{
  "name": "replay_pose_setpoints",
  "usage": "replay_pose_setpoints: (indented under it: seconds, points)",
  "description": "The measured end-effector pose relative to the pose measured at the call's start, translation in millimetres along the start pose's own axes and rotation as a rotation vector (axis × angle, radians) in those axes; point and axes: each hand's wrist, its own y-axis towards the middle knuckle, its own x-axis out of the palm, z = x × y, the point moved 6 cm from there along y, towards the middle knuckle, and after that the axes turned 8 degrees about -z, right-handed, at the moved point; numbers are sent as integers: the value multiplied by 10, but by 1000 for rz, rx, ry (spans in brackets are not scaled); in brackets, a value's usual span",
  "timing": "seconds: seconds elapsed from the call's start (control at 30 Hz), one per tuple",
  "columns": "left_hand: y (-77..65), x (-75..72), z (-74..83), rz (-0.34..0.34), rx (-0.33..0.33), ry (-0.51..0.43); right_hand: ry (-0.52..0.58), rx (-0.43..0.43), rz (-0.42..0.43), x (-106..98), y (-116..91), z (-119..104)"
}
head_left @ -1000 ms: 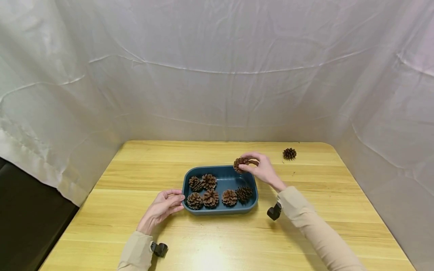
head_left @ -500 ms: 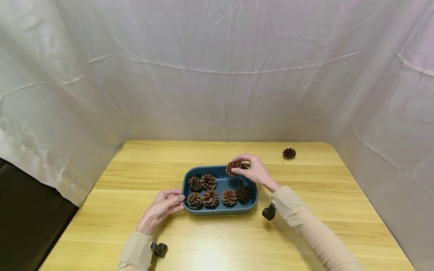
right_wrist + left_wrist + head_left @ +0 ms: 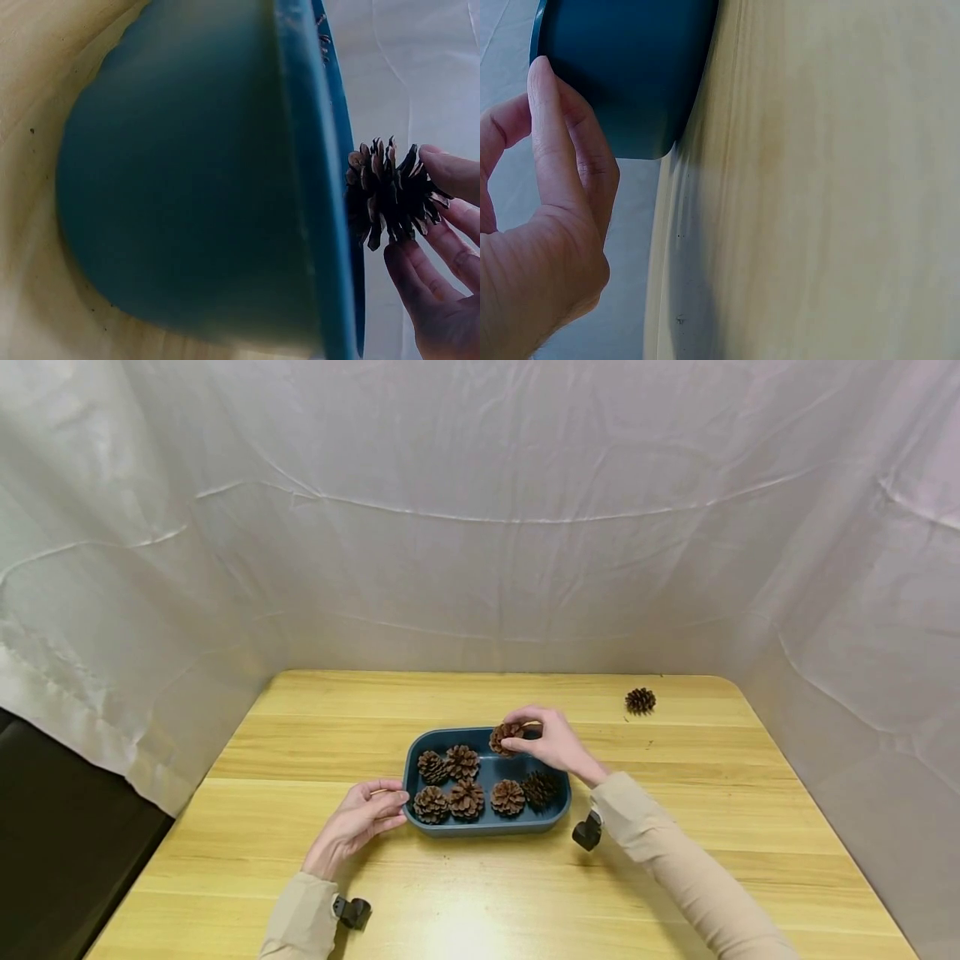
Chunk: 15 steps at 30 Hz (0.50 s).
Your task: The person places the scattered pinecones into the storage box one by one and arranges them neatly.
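Note:
A pine cone [image 3: 507, 739] is pinched between the thumb and fingers of my right hand [image 3: 553, 743], over the back part of a dark blue rectangular tub [image 3: 487, 830]. In the right wrist view the held pine cone [image 3: 394, 193] shows just past the tub's rim. Several other pine cones sit inside: a group at the left, including a front one [image 3: 467, 799], and a pair at the front right with a lighter cone [image 3: 507, 797]. My left hand [image 3: 360, 818] grips the tub's left end, its thumb at the rim in the left wrist view.
One loose pine cone [image 3: 640, 701] lies on the wooden table [image 3: 300, 718] at the back right. Pale curtains [image 3: 495, 568] hang behind the table and along both sides. A dark surface [image 3: 67, 843] shows at the lower left.
My right hand has moved left with its pine cone and slightly toward the front, from the tub's back right corner to nearer its middle. The left hand and tub have stayed still.

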Motion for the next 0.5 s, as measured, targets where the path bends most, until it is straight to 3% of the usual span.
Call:
replay_pose_setpoints:
  seconds: [0.5]
  points:
    - [13,-13,-15,35,-7,19,35,0,-57,128,31,12]
